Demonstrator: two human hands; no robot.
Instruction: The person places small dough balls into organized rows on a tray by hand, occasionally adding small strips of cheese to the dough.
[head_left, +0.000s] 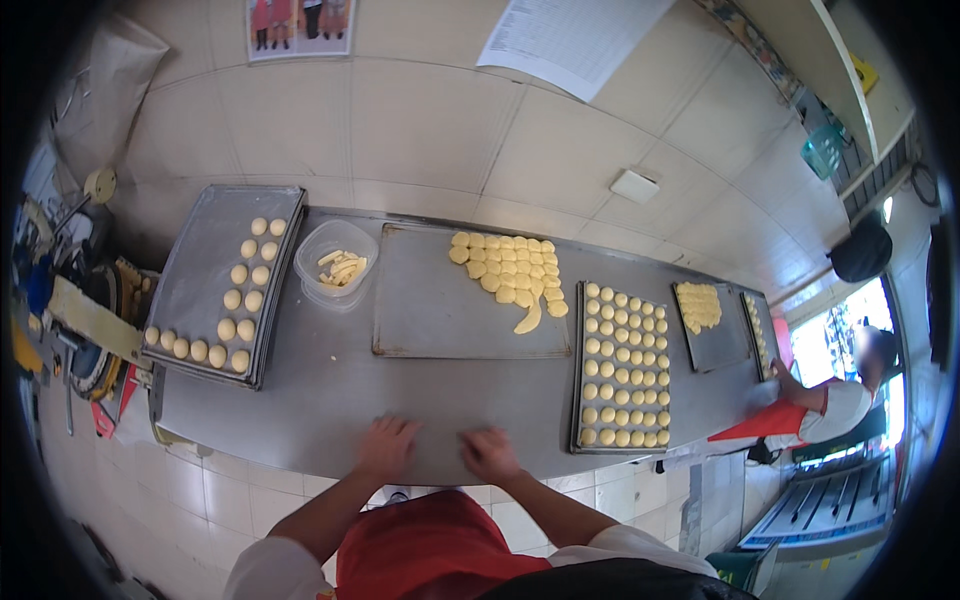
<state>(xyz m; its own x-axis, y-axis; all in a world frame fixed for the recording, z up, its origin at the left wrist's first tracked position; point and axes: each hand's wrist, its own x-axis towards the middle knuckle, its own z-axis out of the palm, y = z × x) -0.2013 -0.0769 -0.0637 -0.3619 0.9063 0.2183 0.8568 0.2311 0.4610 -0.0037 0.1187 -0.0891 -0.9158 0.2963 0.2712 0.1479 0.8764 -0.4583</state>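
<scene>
Over the bare steel near the table's front edge, my left hand (388,448) is palm down with its fingers bent. My right hand (490,455) is curled at the tabletop a short way to its right. Both are slightly blurred, and whatever lies under their palms is hidden. Beyond them is a metal tray (425,310) with dough pieces (515,268) packed together at its right end and a loose curved strip of dough (530,318). Left of it, a clear plastic tub (310,290) contains pale dough strips (342,268).
At the left, a dark baking tray (200,270) carries round dough balls along two sides. Another tray (577,420), right of my hands, is filled with rows of balls. Farther right, a co-worker (835,400) in a red apron reaches toward a narrow tray (755,330). A tiled wall rises behind.
</scene>
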